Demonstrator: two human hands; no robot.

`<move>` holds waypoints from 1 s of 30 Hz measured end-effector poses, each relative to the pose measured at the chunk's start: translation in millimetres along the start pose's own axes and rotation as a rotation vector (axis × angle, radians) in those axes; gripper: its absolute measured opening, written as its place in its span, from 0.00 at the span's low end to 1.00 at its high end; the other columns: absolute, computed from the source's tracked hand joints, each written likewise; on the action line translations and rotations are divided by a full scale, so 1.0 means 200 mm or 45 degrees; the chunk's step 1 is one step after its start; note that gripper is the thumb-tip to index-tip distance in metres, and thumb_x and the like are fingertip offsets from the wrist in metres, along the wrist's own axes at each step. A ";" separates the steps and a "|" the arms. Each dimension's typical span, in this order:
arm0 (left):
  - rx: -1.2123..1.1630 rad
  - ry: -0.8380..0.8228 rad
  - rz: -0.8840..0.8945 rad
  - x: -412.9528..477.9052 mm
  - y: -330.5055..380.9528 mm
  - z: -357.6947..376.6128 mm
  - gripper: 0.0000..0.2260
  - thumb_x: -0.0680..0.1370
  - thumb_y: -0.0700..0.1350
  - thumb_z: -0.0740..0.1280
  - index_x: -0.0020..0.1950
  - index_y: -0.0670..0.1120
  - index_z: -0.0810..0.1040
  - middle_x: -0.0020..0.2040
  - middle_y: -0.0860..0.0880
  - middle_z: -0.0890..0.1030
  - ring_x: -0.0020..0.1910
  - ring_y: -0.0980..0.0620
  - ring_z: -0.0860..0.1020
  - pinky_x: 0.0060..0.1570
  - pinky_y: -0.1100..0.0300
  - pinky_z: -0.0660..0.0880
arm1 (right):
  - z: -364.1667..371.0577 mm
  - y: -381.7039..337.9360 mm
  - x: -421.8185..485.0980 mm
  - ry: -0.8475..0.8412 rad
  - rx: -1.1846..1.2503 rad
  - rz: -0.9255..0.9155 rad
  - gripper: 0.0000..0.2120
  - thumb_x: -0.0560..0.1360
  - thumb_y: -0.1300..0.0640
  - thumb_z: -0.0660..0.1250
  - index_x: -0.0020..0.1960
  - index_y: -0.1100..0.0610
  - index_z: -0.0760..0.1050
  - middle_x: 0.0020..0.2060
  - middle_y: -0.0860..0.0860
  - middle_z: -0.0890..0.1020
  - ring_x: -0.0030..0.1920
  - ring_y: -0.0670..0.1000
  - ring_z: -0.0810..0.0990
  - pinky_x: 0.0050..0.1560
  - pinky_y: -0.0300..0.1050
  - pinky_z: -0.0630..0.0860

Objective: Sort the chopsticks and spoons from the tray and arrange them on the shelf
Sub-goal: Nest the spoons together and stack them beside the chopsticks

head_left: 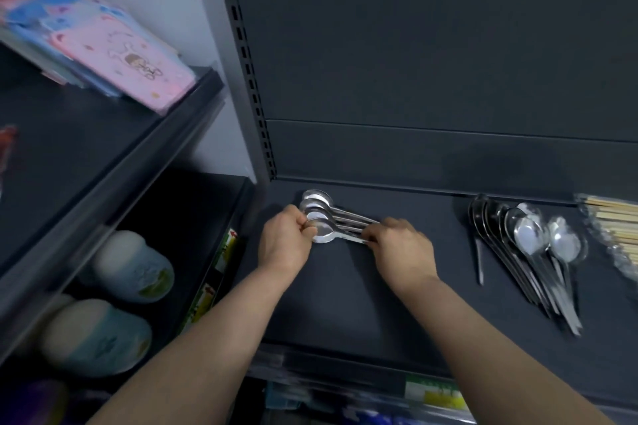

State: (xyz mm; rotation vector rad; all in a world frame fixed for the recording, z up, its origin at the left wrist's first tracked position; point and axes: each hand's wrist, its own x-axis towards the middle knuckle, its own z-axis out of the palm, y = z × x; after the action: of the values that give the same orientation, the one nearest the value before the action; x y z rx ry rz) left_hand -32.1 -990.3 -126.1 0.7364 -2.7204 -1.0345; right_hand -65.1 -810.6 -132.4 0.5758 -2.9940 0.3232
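Spoons lay in a small overlapped row on the dark shelf, near its left rear corner, bowls to the left. The left hand curled its fingers round the bowl end; the right hand pinched the handle ends. Well to the right lay a bigger pile of spoons, and beside it wrapped chopsticks.

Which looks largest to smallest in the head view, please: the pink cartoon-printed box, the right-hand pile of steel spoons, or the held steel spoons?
1. pink cartoon-printed box, though possibly nearer.
2. right-hand pile of steel spoons.
3. held steel spoons, partly hidden by the left hand and right hand.
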 end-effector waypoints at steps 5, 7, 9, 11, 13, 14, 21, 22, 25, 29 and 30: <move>0.178 0.062 0.121 0.00 0.02 -0.02 0.11 0.75 0.47 0.71 0.55 0.49 0.74 0.53 0.49 0.77 0.51 0.47 0.78 0.47 0.53 0.76 | 0.04 -0.02 0.01 0.118 -0.120 0.001 0.11 0.68 0.62 0.72 0.46 0.48 0.81 0.39 0.48 0.78 0.43 0.53 0.76 0.36 0.42 0.67; 0.269 0.110 0.213 -0.02 0.04 -0.03 0.13 0.75 0.47 0.71 0.57 0.49 0.74 0.56 0.50 0.75 0.55 0.48 0.76 0.47 0.54 0.74 | 0.04 -0.02 0.00 0.142 -0.145 -0.013 0.13 0.61 0.64 0.76 0.41 0.49 0.82 0.34 0.48 0.77 0.38 0.54 0.77 0.33 0.42 0.68; 0.369 0.144 0.339 -0.04 0.07 -0.03 0.11 0.76 0.47 0.69 0.57 0.50 0.76 0.56 0.50 0.75 0.58 0.49 0.73 0.48 0.56 0.72 | 0.03 0.00 -0.01 0.171 -0.154 -0.047 0.16 0.57 0.65 0.78 0.39 0.49 0.82 0.33 0.47 0.78 0.36 0.53 0.77 0.32 0.41 0.68; 0.400 0.122 0.438 -0.05 0.10 -0.02 0.07 0.77 0.45 0.67 0.55 0.50 0.78 0.55 0.52 0.77 0.57 0.50 0.72 0.47 0.57 0.72 | 0.00 0.03 -0.03 0.183 -0.170 -0.073 0.17 0.55 0.65 0.79 0.38 0.48 0.82 0.33 0.46 0.78 0.35 0.51 0.77 0.32 0.40 0.67; 0.385 0.064 0.490 -0.07 0.15 0.01 0.06 0.78 0.45 0.66 0.53 0.51 0.79 0.54 0.53 0.79 0.56 0.50 0.73 0.47 0.57 0.73 | -0.04 0.08 -0.06 0.190 -0.182 -0.072 0.17 0.54 0.65 0.79 0.37 0.47 0.82 0.33 0.46 0.78 0.35 0.52 0.77 0.31 0.40 0.67; 0.370 0.037 0.505 -0.08 0.19 0.04 0.05 0.77 0.45 0.66 0.53 0.51 0.79 0.53 0.53 0.79 0.56 0.50 0.74 0.48 0.56 0.74 | -0.05 0.11 -0.09 0.196 -0.182 -0.067 0.17 0.54 0.65 0.79 0.37 0.47 0.82 0.32 0.46 0.78 0.34 0.52 0.77 0.31 0.41 0.68; 0.372 -0.164 0.643 -0.22 0.48 0.33 0.05 0.77 0.44 0.66 0.51 0.51 0.79 0.51 0.52 0.81 0.54 0.49 0.77 0.49 0.55 0.73 | -0.16 0.47 -0.31 0.251 -0.198 0.083 0.15 0.53 0.66 0.78 0.35 0.50 0.82 0.30 0.49 0.78 0.33 0.55 0.78 0.30 0.42 0.72; 0.362 -0.199 0.655 -0.25 0.53 0.38 0.05 0.77 0.44 0.66 0.51 0.51 0.79 0.51 0.52 0.81 0.54 0.49 0.77 0.49 0.55 0.75 | -0.18 0.53 -0.35 0.252 -0.199 0.122 0.14 0.55 0.65 0.78 0.35 0.50 0.82 0.31 0.49 0.79 0.35 0.56 0.79 0.30 0.42 0.72; 0.332 -0.302 0.689 -0.32 0.68 0.50 0.05 0.77 0.46 0.66 0.52 0.51 0.79 0.50 0.53 0.83 0.53 0.50 0.79 0.50 0.54 0.76 | -0.22 0.69 -0.43 0.237 -0.202 0.243 0.11 0.59 0.64 0.76 0.37 0.51 0.83 0.34 0.50 0.80 0.38 0.56 0.79 0.31 0.44 0.72; 0.303 -0.362 0.744 -0.38 0.88 0.65 0.09 0.78 0.48 0.66 0.57 0.51 0.78 0.54 0.53 0.82 0.56 0.50 0.79 0.53 0.54 0.76 | -0.27 0.86 -0.51 0.268 -0.198 0.360 0.10 0.58 0.62 0.78 0.36 0.51 0.82 0.32 0.49 0.80 0.37 0.56 0.79 0.30 0.43 0.71; 0.298 -0.357 0.753 -0.39 0.93 0.68 0.11 0.78 0.48 0.66 0.59 0.51 0.77 0.55 0.52 0.82 0.57 0.49 0.78 0.54 0.53 0.76 | -0.28 0.89 -0.52 0.264 -0.202 0.374 0.09 0.59 0.61 0.77 0.37 0.51 0.82 0.33 0.49 0.80 0.37 0.56 0.79 0.30 0.43 0.71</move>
State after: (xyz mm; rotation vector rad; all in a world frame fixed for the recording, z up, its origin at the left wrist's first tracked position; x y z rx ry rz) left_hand -77.1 -752.9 -102.8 -0.2212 -3.0225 -0.7257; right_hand -32.8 -599.7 -124.2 0.0806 -2.8620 0.1480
